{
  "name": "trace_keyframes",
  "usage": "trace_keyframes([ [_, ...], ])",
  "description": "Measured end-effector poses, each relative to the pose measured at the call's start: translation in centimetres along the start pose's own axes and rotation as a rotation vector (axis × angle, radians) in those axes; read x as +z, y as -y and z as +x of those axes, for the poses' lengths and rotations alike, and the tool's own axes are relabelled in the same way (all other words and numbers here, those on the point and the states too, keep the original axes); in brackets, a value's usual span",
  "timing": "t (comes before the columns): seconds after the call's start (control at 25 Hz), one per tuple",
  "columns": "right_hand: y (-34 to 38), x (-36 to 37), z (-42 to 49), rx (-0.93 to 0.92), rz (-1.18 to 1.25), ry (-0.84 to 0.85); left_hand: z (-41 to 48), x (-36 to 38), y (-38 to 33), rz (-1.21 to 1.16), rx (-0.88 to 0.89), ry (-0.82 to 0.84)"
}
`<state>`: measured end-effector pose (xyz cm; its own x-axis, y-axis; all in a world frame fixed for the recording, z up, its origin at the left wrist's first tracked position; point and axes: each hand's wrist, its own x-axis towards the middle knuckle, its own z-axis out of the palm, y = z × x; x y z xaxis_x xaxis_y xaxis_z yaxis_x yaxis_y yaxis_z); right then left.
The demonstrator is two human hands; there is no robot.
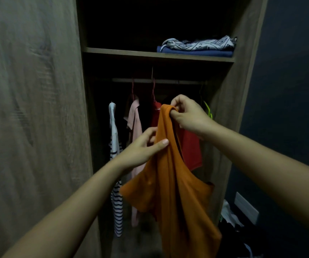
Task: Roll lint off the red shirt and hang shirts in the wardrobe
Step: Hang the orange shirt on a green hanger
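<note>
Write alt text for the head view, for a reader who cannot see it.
Two bare hands hold up an orange shirt before an open wardrobe: the right hand pinches its top, the left hand grips the fabric lower down. Behind it, striped, pink and red shirts hang on the rail; folded clothes lie on the shelf above.

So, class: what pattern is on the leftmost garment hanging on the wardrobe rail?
Dark horizontal stripes on white, on the striped garment; seen in the head view.
</note>
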<state>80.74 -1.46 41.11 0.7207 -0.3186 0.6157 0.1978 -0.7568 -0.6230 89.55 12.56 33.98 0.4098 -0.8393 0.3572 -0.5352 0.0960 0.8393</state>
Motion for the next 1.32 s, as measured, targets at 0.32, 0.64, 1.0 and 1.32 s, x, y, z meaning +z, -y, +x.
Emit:
trace_keyframes([
  [0.32,-3.8,0.2,-2.3,0.134,0.217,0.025,1.5,0.0,-3.0,0.106,0.045,-0.222],
  [0.64,-6.5,3.5,-2.9,-0.140,-0.139,0.196,0.5,-1.5,-3.2,0.641,0.222,-0.461],
  [1.0,-11.6,7.4,-5.8,0.278,-0.260,0.512,-0.4,-6.1,-6.0,0.687,0.329,-0.788],
  [1.32,-10.1,-2.8,-3.0,0.192,-0.140,0.716,-3.7,-10.7,4.6,0.677,-0.213,-0.377],
])
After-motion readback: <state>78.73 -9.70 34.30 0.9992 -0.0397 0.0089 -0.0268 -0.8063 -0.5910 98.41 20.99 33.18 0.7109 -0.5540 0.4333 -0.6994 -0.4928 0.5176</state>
